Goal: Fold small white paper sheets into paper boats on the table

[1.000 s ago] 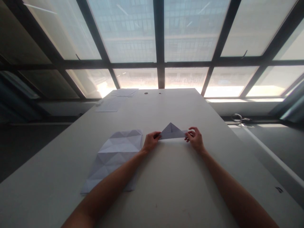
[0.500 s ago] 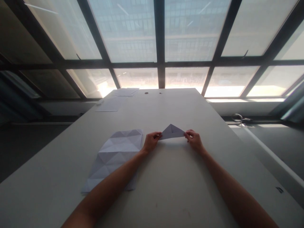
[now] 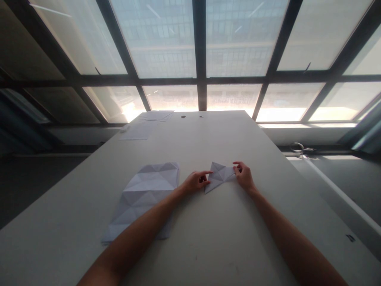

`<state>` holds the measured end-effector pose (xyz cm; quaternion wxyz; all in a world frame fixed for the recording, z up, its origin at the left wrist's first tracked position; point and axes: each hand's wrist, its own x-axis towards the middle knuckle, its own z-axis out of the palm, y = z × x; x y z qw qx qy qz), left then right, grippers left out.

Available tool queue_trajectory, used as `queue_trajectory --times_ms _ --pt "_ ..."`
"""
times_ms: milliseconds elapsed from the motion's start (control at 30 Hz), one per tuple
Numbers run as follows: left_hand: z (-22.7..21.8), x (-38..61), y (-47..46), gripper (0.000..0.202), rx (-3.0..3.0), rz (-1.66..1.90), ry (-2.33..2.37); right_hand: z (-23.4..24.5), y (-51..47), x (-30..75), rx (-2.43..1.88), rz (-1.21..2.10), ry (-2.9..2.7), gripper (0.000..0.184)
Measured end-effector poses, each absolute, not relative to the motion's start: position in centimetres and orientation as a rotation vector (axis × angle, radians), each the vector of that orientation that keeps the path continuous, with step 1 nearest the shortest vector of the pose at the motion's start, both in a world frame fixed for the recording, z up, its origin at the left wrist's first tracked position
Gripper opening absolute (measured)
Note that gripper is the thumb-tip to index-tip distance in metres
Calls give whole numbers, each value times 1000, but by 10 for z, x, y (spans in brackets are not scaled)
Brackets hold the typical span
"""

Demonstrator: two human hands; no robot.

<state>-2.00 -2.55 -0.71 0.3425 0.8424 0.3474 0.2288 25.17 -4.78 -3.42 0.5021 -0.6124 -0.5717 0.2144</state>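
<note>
A small piece of folded white paper (image 3: 218, 174) is between my hands near the middle of the table, with creases meeting at its centre and a corner pointing down on the left. My left hand (image 3: 197, 181) has its left edge, index finger and thumb a little apart on the paper. At the paper's narrower right end, my right hand (image 3: 244, 175) pinches it between thumb and fingers. A larger stack of creased white paper (image 3: 149, 184) lies on the left, partly covered by my left forearm.
Flat white sheets (image 3: 137, 132) lie at the far left of the white table (image 3: 202, 246). Two small round dark spots mark the table's far end. Large dark-framed windows (image 3: 201, 59) stand behind it. A metal hoop-like object (image 3: 297, 147) is beyond the right edge.
The folded paper has turned from a flat triangle with its point up to a tilted shape showing its creased face. My left hand has moved slightly right and down; the right hand has barely moved.
</note>
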Motion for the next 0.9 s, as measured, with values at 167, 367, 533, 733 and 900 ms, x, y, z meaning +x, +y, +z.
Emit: queue_trajectory --times_ms 167,367,533,733,900 --pt "-4 -20 -30 40 2587 508 900 -35 -52 248 -1715 255 -1627 28" --pt "-6 -17 -35 50 2755 340 670 -23 -65 240 -1894 -70 -1726 20" --pt "-3 -15 -39 50 2791 345 741 -16 -83 207 -1857 15 -1920 25" --pt "-5 -16 -43 69 2845 280 762 -21 -87 183 -1578 207 -2196 47" --pt "-11 -17 -41 69 2831 198 771 -26 -84 186 -1655 274 -2216 53"
